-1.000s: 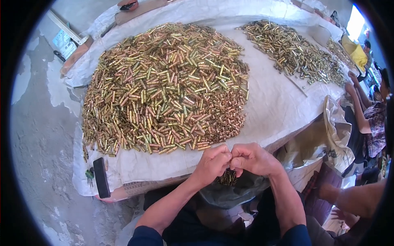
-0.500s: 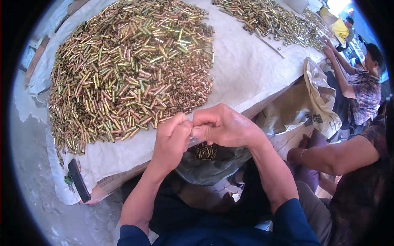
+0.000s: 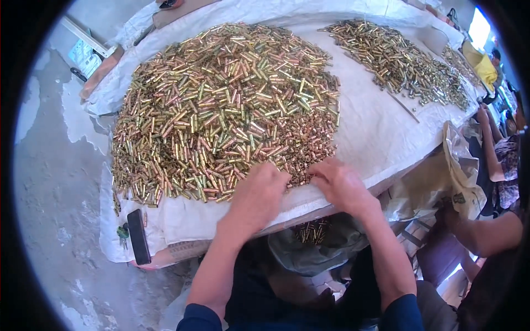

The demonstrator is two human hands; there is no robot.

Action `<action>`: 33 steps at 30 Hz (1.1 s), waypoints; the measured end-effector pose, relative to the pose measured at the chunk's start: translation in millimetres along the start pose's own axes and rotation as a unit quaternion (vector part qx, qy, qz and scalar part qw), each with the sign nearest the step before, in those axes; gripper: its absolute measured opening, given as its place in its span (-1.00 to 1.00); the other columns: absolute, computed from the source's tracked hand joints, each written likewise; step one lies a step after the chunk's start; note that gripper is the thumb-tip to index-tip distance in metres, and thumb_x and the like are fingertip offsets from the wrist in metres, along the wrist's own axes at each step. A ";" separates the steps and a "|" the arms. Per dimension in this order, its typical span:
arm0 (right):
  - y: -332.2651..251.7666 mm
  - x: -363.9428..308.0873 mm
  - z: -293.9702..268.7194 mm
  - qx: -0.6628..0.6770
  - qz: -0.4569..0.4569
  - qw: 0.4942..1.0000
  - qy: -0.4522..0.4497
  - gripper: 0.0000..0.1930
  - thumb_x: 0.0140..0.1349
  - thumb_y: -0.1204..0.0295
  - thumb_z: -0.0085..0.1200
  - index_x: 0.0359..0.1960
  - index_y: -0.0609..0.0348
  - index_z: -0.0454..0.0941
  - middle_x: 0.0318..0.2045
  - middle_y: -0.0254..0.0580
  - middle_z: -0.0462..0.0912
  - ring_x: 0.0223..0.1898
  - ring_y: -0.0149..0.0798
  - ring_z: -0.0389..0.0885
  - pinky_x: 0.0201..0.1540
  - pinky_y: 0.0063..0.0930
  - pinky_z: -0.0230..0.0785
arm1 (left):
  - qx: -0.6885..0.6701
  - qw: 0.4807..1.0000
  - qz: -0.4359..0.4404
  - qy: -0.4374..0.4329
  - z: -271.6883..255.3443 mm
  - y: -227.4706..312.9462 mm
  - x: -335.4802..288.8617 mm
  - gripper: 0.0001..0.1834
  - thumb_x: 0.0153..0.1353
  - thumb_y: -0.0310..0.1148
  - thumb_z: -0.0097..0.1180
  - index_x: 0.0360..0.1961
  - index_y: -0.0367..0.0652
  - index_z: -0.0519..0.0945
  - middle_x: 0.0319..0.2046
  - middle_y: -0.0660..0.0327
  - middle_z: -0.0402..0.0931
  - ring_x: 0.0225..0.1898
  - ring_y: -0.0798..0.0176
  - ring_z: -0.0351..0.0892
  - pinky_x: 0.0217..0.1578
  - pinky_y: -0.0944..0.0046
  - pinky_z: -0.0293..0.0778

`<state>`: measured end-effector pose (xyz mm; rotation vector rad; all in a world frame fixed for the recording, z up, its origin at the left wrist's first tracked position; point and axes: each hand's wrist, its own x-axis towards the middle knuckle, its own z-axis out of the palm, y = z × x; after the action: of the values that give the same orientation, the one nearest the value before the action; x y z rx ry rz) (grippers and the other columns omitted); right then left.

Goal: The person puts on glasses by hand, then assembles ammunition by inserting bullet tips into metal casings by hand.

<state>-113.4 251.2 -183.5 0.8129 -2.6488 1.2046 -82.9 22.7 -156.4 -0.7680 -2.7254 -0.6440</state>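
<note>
A broad heap of gold-coloured metal sleeves [image 3: 215,110] covers the left of the table. At its near right lie small copper-coloured rings or nuts [image 3: 303,151]. My left hand [image 3: 258,190] is at the near edge of the heap, its fingers curled in and their tips largely hidden. My right hand [image 3: 343,185] is beside the small rings, fingers bent and pinched toward the thumb. The two hands are apart. Whatever either one holds is too small or hidden to make out. Below the table edge, an open grey bag [image 3: 320,256] contains several metal pieces [image 3: 313,230].
A white cloth [image 3: 381,149] covers the table. A black phone [image 3: 138,236] and green-tagged keys [image 3: 122,234] lie at the near left corner. A second heap of metal parts [image 3: 397,63] and a thin rod [image 3: 404,107] are at far right. People sit along the right side.
My hands were together over the table edge; now they have separated and reached to the heap's near edge. The whole view has shifted, so the table appears farther right and lower.
</note>
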 end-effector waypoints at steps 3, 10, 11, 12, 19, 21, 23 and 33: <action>-9.2 5.2 8.1 -0.071 0.035 0.997 -0.016 -0.85 0.21 0.44 0.15 -0.25 0.24 0.58 -0.33 0.08 0.58 -0.26 0.16 0.62 -0.18 -0.02 0.46 | 0.042 0.999 -0.033 0.003 0.6 -26.8 3.5 -0.85 0.13 -0.38 0.20 -0.26 -0.14 0.62 -0.25 0.17 0.46 -0.12 0.07 0.49 -0.20 0.10 0.49; -11.6 12.8 5.1 -0.104 0.061 0.989 -0.083 -0.81 0.22 0.36 0.16 -0.26 0.24 0.55 -0.27 0.10 0.59 -0.24 0.18 0.63 -0.16 0.01 0.47 | 0.034 0.998 -0.042 -0.027 8.4 -27.9 11.6 -0.86 0.12 -0.36 0.23 -0.29 -0.12 0.63 -0.24 0.22 0.46 -0.16 0.08 0.47 -0.22 0.11 0.48; -11.0 12.5 5.1 -0.101 0.054 0.990 -0.086 -0.80 0.22 0.36 0.16 -0.26 0.25 0.54 -0.27 0.10 0.59 -0.23 0.18 0.64 -0.17 0.01 0.47 | 0.038 0.999 -0.033 -0.008 10.4 -27.3 11.6 -0.88 0.12 -0.36 0.24 -0.32 -0.11 0.63 -0.26 0.22 0.47 -0.17 0.09 0.48 -0.23 0.11 0.48; -10.1 13.0 5.4 -0.102 0.054 0.990 -0.085 -0.80 0.22 0.36 0.16 -0.26 0.25 0.54 -0.27 0.10 0.59 -0.23 0.18 0.64 -0.17 0.01 0.47 | 0.042 0.999 -0.024 0.012 11.6 -26.4 11.6 -0.90 0.12 -0.37 0.24 -0.34 -0.11 0.63 -0.28 0.22 0.47 -0.18 0.10 0.48 -0.23 0.12 0.48; -9.8 15.3 -0.2 -0.137 0.097 0.978 -0.120 -0.81 0.23 0.35 0.12 -0.25 0.23 0.54 -0.25 0.07 0.60 -0.19 0.14 0.63 -0.12 -0.03 0.48 | -0.074 0.995 0.011 -0.059 0.0 -7.6 8.5 -0.89 0.12 -0.39 0.24 -0.37 -0.16 0.57 -0.42 0.09 0.48 -0.34 -0.04 0.54 -0.33 0.02 0.44; 4.6 12.0 6.8 -0.145 0.081 0.980 -0.107 -0.79 0.25 0.31 0.09 -0.25 0.21 0.54 -0.23 0.07 0.60 -0.17 0.14 0.62 -0.12 -0.04 0.47 | -0.030 0.998 0.004 -0.053 14.9 -6.6 8.8 -0.88 0.12 -0.39 0.23 -0.37 -0.17 0.56 -0.42 0.09 0.49 -0.31 -0.05 0.54 -0.31 0.01 0.44; 2.4 16.4 24.5 -0.142 0.043 0.983 -0.105 -0.79 0.27 0.31 0.05 -0.26 0.23 0.53 -0.23 0.08 0.60 -0.17 0.16 0.62 -0.12 -0.02 0.48 | 0.004 0.999 -0.009 -0.047 15.6 -11.7 1.2 -0.88 0.11 -0.41 0.23 -0.38 -0.19 0.54 -0.41 0.08 0.46 -0.31 -0.06 0.52 -0.31 -0.01 0.43; -10.3 11.2 20.5 -0.160 0.061 0.982 -0.076 -0.79 0.26 0.33 0.02 -0.27 0.27 0.51 -0.28 0.09 0.60 -0.29 0.20 0.63 -0.22 0.05 0.48 | -0.015 1.000 -0.006 0.016 27.4 -5.1 1.6 -0.89 0.12 -0.45 0.20 -0.39 -0.21 0.52 -0.39 0.06 0.45 -0.33 -0.08 0.50 -0.32 -0.03 0.42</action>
<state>-115.3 226.0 -186.9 0.7202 -2.9463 0.7300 -89.9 32.4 -181.5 -0.7410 -2.6988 -0.6963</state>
